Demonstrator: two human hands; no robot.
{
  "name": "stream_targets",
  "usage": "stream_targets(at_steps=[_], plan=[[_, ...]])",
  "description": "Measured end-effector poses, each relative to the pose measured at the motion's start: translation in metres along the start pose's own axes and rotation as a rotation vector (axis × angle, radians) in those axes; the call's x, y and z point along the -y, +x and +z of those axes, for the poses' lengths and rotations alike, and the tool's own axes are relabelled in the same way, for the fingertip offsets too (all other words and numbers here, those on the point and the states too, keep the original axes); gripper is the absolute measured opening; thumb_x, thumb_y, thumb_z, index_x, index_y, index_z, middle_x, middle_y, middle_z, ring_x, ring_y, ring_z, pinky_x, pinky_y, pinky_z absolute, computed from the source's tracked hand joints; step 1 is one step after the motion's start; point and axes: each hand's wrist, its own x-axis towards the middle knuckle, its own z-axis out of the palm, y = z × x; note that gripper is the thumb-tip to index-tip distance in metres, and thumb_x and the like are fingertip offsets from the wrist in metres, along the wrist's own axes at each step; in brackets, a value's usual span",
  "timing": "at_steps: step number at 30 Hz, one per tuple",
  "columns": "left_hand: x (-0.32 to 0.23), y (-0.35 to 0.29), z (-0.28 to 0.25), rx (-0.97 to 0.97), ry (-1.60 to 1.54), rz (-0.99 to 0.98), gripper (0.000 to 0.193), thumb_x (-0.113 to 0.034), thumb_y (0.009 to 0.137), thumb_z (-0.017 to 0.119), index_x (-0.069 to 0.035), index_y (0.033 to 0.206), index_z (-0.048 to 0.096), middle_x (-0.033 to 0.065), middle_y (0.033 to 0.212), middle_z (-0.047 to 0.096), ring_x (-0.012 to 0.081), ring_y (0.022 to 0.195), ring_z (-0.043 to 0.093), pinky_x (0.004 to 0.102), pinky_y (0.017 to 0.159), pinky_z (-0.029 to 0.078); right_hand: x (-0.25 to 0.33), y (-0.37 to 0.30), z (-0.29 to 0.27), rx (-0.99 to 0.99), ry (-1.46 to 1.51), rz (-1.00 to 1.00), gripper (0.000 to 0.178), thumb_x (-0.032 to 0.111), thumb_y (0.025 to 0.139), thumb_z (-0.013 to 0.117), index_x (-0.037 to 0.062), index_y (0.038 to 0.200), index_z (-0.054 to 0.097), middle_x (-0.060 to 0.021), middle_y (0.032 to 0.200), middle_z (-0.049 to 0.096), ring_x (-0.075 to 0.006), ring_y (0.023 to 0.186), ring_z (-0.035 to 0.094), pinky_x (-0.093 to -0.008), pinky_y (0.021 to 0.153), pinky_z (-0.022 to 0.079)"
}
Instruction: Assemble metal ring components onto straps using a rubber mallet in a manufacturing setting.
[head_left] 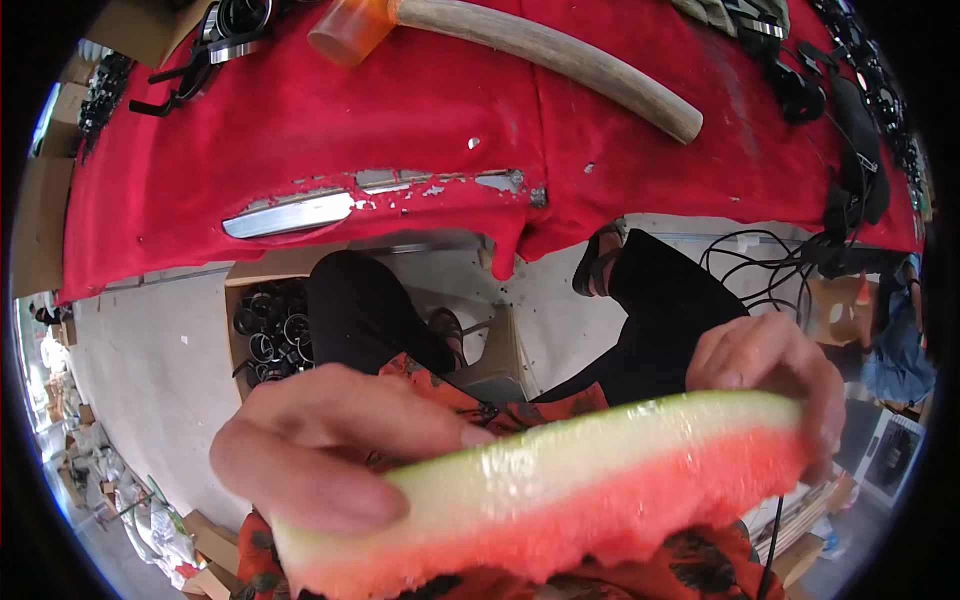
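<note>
A slice of watermelon (560, 490) is held up close, spanning the lower middle of the view. Its green rind faces up and away, with pale flesh below it and an uneven, bitten-looking red edge toward me. My left hand (320, 440) grips the left end, thumb and fingers on the pale flesh and rind. At the other end my right hand (775, 375) is closed round the rind, its fingertips partly hidden behind the slice.
A worn red cloth covers the table (420, 130) ahead. On it lie a mallet (560, 55) with a wooden handle and orange head, and black metal parts (215, 50). Below are a box of black rings (275, 330) at left and black cables (765, 265) at right.
</note>
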Motion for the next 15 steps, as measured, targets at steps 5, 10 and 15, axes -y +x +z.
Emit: stream_targets(at_steps=[5,10,15], plan=[[-0.038,-0.012,0.012,0.231,-0.048,-0.278,0.023,-0.013,0.086,0.060,-0.005,0.106,0.056,0.0200,0.078,0.062,0.0163,0.052,0.056,0.0255,0.041,0.052,0.034,-0.009,0.008,0.140,-0.163,0.051,0.030,0.021,0.080,0.069,0.0194,0.110,0.061,-0.0267,0.117,0.053,-0.0327,0.085,0.066,-0.0342,0.072,0.055],[-0.030,0.011,0.027,0.312,0.006,-0.020,0.023,-0.009,0.086,0.060,-0.007,0.108,0.054,0.0263,0.088,0.058,0.0254,0.068,0.063,0.0324,0.054,0.058,0.020,-0.019,0.028,0.090,0.089,-0.009,0.027,0.029,0.089,0.056,0.0059,0.102,0.061,-0.0385,0.080,0.055,-0.0416,0.072,0.062,-0.0444,0.053,0.052],[-0.021,0.023,0.019,0.373,-0.123,-0.081,0.021,-0.006,0.086,0.058,-0.008,0.106,0.054,0.0223,0.084,0.057,0.0262,0.066,0.063,0.0326,0.058,0.059,0.023,0.002,0.031,-0.009,-0.233,-0.157,0.027,0.030,0.081,0.066,0.0217,0.107,0.064,-0.0232,0.101,0.060,-0.0247,0.073,0.065,-0.0263,0.061,0.050]])
